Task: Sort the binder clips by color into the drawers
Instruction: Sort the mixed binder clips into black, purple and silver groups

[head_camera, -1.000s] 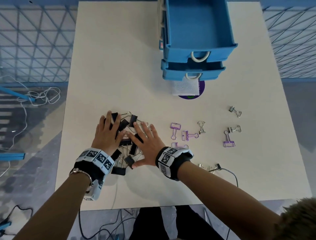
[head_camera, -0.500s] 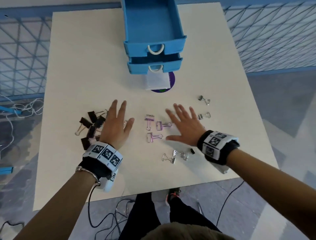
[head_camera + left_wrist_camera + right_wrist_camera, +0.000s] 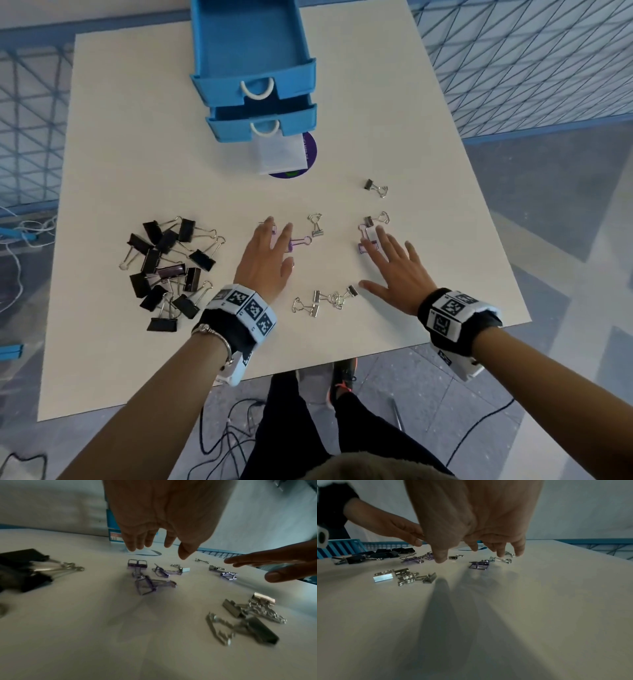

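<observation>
Both hands are spread flat, palms down, over the cream counter (image 3: 137, 113), and neither holds anything.

The left hand (image 3: 265, 262) has its fingers extended and relaxed. Its fingertips lie over a group of purple binder clips (image 3: 298, 242) at the centre of the counter. The left wrist view shows the fingers (image 3: 133, 545) raised above those clips, not touching them.

The right hand (image 3: 394, 270) is likewise released, fingers straight and splayed. Its fingertips reach a single purple clip (image 3: 365, 240) and a silver clip (image 3: 375, 219) just beyond it. Whether the fingertips (image 3: 441, 557) rest on the counter cannot be determined from the right wrist view.

The black binder clips (image 3: 168, 267) lie heaped on the left side of the counter, well apart from both hands. A tangle of silver clips (image 3: 325, 299) lies at the near edge, between the two wrists. One more silver clip (image 3: 376, 187) lies alone farther out on the right, and another (image 3: 315, 224) lies beside the purple group.

The blue drawers (image 3: 253, 68) stand at the far centre of the counter. The top drawer is pulled out; the one below (image 3: 262, 120) is pulled out less. No clips are visible in the top drawer.
</observation>
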A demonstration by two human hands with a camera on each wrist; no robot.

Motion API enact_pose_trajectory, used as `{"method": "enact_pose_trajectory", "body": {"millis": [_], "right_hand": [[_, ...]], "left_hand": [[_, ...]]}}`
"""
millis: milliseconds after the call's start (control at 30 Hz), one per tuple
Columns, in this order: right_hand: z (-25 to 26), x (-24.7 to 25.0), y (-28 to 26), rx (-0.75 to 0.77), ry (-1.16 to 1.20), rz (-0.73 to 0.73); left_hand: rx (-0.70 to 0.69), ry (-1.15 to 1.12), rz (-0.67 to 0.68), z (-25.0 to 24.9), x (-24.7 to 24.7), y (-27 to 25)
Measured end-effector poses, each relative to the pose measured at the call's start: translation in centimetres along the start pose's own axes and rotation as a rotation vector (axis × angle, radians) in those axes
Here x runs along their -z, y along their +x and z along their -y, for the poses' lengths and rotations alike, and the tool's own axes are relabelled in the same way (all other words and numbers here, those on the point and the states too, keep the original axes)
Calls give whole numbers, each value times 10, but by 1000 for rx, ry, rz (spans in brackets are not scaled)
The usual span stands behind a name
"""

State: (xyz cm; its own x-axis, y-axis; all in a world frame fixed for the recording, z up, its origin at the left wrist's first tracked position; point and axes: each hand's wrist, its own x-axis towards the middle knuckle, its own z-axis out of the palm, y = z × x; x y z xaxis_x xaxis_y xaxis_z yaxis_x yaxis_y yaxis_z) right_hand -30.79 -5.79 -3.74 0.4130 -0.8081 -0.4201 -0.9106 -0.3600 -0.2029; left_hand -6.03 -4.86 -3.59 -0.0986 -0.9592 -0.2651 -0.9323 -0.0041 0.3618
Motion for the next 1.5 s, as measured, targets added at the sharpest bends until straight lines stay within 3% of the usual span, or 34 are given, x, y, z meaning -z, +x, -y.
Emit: {"method": "enact_pose_trajectory", "body": {"millis": [300, 467, 633, 867, 967, 1233, 1500], "right_hand": [[-17, 12, 31, 10, -26, -57], [-23, 12, 27, 119, -91, -22], [-32, -1, 10, 120, -177, 101], [-57, -13, -13, 51, -153, 131], [-69, -13, -20, -4, -120, 145], [-85, -7, -17, -206, -15, 68], [-94, -3, 4, -186, 28, -5]], "left_hand": [[-42, 67, 99, -52, 0, 35], [-55, 136, 159, -65, -18, 44], [-158, 142, 143, -76, -25, 62], [-365, 310, 177, -97, -39, 83], [-328, 360, 193, -96, -42, 86], [-29, 184, 94, -95, -31, 120], [-178, 329, 220, -109, -34, 152]]}}
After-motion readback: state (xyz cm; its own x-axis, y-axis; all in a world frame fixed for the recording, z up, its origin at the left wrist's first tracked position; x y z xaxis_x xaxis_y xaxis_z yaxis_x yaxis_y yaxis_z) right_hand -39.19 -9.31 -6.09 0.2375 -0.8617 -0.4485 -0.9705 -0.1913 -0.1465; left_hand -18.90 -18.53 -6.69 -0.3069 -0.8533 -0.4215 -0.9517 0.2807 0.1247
